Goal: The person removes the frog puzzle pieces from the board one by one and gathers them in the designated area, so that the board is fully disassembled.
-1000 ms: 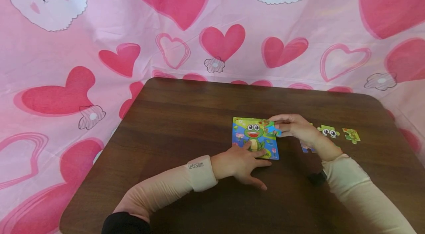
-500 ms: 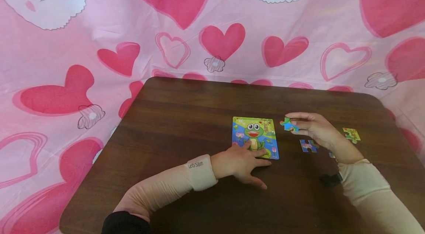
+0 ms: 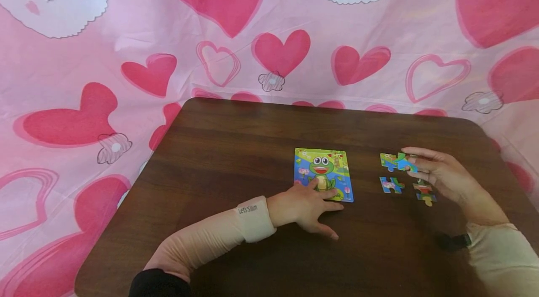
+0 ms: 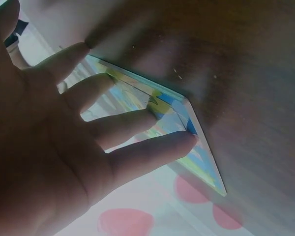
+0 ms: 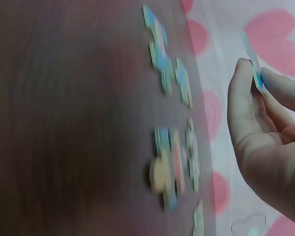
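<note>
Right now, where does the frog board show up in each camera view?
Head: the frog board sits right of centre, partly under the left hand.
Left wrist: around the middle, at a slant beyond the fingers.
Right wrist: not in it.
Shared landmark: the pink heart-print cloth, in all three.

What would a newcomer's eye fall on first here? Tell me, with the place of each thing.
Probably the pink cloth first, its big hearts filling the space behind the dark table. Next, the bright frog picture on the table, with the left hand resting on its near edge. Then, to its right, the blue piece that the right hand pinches, near loose pieces.
</note>
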A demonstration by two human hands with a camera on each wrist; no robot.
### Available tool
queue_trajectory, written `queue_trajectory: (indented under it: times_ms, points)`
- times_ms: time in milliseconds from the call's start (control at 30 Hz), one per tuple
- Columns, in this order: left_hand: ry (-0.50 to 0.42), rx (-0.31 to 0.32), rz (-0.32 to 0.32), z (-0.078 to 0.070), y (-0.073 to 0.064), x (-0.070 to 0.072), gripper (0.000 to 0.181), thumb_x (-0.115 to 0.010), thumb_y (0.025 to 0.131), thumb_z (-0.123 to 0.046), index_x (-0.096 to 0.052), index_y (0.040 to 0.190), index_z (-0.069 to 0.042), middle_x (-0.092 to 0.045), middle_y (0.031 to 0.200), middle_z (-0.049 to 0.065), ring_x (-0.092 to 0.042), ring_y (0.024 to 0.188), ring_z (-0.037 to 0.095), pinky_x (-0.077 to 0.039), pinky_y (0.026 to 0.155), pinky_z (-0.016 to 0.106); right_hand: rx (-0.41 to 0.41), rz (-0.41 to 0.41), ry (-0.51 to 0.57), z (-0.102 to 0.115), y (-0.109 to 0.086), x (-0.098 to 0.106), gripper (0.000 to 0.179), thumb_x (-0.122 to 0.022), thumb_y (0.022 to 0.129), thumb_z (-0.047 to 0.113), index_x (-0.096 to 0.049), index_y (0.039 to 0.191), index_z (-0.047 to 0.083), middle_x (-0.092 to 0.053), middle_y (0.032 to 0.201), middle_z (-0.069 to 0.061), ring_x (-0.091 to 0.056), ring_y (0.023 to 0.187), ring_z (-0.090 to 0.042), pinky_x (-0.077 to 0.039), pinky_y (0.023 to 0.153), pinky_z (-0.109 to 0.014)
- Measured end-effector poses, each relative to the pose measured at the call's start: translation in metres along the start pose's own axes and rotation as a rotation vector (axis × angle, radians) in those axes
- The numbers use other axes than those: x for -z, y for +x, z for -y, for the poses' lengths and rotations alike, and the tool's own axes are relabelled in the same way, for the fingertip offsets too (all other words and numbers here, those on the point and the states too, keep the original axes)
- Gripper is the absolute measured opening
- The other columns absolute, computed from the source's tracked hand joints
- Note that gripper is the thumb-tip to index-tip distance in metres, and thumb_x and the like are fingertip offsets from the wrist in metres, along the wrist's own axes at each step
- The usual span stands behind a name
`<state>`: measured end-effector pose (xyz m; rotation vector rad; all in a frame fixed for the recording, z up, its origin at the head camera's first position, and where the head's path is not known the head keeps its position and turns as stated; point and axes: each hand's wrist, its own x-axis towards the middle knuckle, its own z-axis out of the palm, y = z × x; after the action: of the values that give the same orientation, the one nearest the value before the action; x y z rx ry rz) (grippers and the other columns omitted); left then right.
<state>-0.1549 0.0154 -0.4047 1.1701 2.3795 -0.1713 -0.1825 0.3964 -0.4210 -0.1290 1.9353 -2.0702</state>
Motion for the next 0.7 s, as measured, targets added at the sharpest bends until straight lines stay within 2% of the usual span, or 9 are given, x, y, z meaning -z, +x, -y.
queue_trajectory:
  times_ms: [133,300,433,567,700]
  points:
    - [-0.003,-0.002,-0.008,0.000,0.000,0.000,0.076,-0.041,0.087,-0.086,-0.025,0.155,-0.056,-0.011,0.169,-0.021,-0.013,0.158,0.035,-0.033,0.113,0.069,0.010,-0.047,-0.014,-0.005,-0.015,0.017,0.039,-0.047,0.105,-0.001,-0.065,0.136,0.014,-0.066,0.126,0.021,-0.068,0.102,-0.001,-0.059,0.083,-0.023]
    - [-0.002,-0.003,-0.006,0.000,-0.001,0.000,0.076,-0.041,0.087,-0.086,-0.024,0.155,-0.056,-0.011,0.169,-0.022,-0.013,0.158,0.035,-0.033,0.114,0.068,0.058,-0.059,0.072,-0.015,-0.035,0.040,0.041,-0.043,0.105,-0.005,-0.067,0.133,0.014,-0.068,0.125,0.018,-0.067,0.102,-0.001,-0.059,0.082,-0.023]
    - [-0.009,0.000,-0.001,0.000,-0.001,0.000,0.076,-0.041,0.087,-0.085,-0.025,0.155,-0.056,-0.011,0.169,-0.021,-0.012,0.158,0.035,-0.032,0.114,0.068,0.086,-0.076,0.054,-0.022,-0.049,0.056,0.042,-0.041,0.106,-0.004,-0.065,0.136,0.013,-0.068,0.127,0.018,-0.065,0.106,0.002,-0.059,0.082,-0.021]
    - [-0.013,0.000,0.003,0.001,-0.001,0.000,0.076,-0.042,0.087,-0.085,-0.025,0.155,-0.056,-0.011,0.170,-0.021,-0.012,0.158,0.036,-0.031,0.114,0.069,0.060,-0.114,0.056,-0.027,-0.062,0.070,0.041,-0.041,0.107,-0.003,-0.068,0.131,0.017,-0.070,0.120,0.016,-0.067,0.099,-0.001,-0.058,0.078,-0.021]
    - [-0.011,-0.002,0.002,0.000,-0.001,0.001,0.076,-0.042,0.087,-0.085,-0.025,0.155,-0.055,-0.011,0.170,-0.020,-0.012,0.158,0.036,-0.032,0.114,0.069,0.011,-0.166,0.087,-0.033,-0.070,0.080,0.040,-0.044,0.107,0.000,-0.074,0.119,0.023,-0.071,0.113,0.019,-0.067,0.092,-0.003,-0.059,0.074,-0.023]
